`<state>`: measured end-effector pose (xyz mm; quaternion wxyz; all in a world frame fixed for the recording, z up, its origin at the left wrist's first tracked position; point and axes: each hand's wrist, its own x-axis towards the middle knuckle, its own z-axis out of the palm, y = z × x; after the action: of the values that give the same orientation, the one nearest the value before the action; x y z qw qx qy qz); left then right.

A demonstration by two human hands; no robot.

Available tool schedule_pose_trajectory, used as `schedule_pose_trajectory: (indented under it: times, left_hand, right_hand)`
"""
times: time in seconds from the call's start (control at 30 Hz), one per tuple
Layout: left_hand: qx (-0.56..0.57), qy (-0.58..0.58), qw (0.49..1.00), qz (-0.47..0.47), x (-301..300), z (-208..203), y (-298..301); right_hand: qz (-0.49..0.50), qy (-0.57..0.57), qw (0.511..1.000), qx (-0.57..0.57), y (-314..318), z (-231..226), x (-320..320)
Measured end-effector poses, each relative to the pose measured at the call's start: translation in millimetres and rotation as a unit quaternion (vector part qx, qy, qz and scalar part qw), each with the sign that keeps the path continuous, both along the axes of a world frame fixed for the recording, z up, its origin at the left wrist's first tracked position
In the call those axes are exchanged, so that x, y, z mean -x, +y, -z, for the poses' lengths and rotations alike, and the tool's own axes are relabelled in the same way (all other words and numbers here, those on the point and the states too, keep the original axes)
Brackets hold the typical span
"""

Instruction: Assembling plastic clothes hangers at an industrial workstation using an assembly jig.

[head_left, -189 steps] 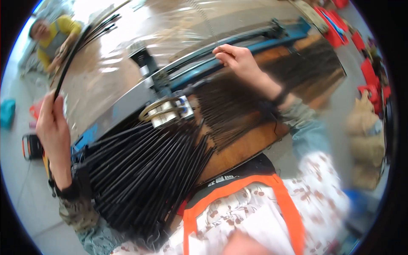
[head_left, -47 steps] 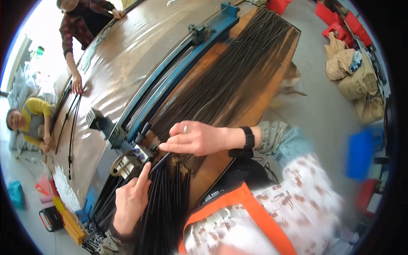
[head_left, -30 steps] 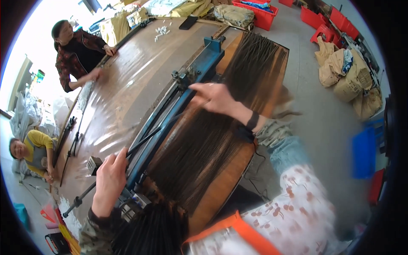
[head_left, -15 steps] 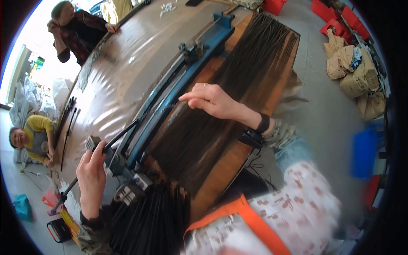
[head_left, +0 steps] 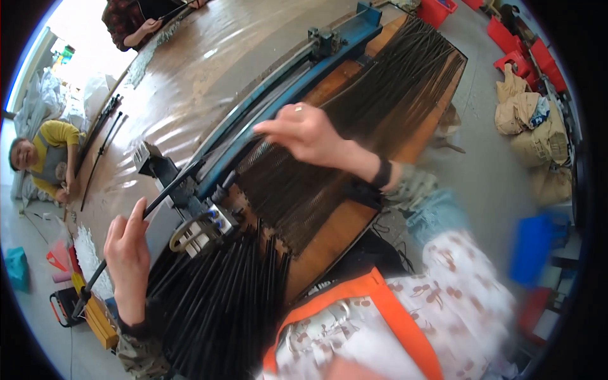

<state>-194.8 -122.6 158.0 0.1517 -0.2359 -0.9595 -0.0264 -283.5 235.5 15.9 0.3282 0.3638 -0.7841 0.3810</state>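
Note:
My left hand [head_left: 126, 263] is closed round a long thin black rod [head_left: 166, 192], which slants from the lower left up to the near end of a blue metal rail machine [head_left: 253, 133]. The rod's far end lies at the rail. Over the rail's right edge is my right hand [head_left: 307, 136], its thumb and fingers pinched together; blur hides what they hold, if anything. Beneath my right hand lies a wide spread of dark thin rods [head_left: 329, 152] on a wooden board. A bundle of thicker black tubes [head_left: 221, 310] fans out near me, below the machine's clamp [head_left: 199, 231].
A film-covered table [head_left: 183, 69] stretches beyond the machine, with more black rods [head_left: 101, 152] at its left. Two people [head_left: 50, 155] sit or stand at its far side. Red bins [head_left: 437, 11], brown sacks [head_left: 525, 117] and a blue bin [head_left: 532, 247] stand at right.
The view has shifted. My right hand has moved slightly left and up along the rail; the dark twisted strand at its fingertips no longer shows clearly. My left hand still grips the rod.

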Motion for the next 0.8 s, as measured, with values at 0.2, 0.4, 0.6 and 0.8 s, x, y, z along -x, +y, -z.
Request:
schedule_pose_trajectory:
  times: [0.2, 0.4, 0.6, 0.8]
  left_hand:
    - [-0.044, -0.008, 0.999, -0.02, -11, 6, -22]
    - [-0.031, 0.013, 0.999, 0.006, -6, 14, -22]
    - [0.001, 0.183, 0.965, -0.187, -42, -32, -122]
    - [-0.012, 0.181, 0.969, -0.166, -59, -38, -112]
  right_hand:
    - [-0.048, 0.058, 0.997, 0.023, -16, -6, 23]
    - [0.014, 0.07, 0.997, 0.006, -42, -5, 15]
    - [0.073, -0.076, 0.992, -0.075, -8, 18, 42]
    - [-0.236, -0.277, 0.931, 0.019, -145, -33, 58]
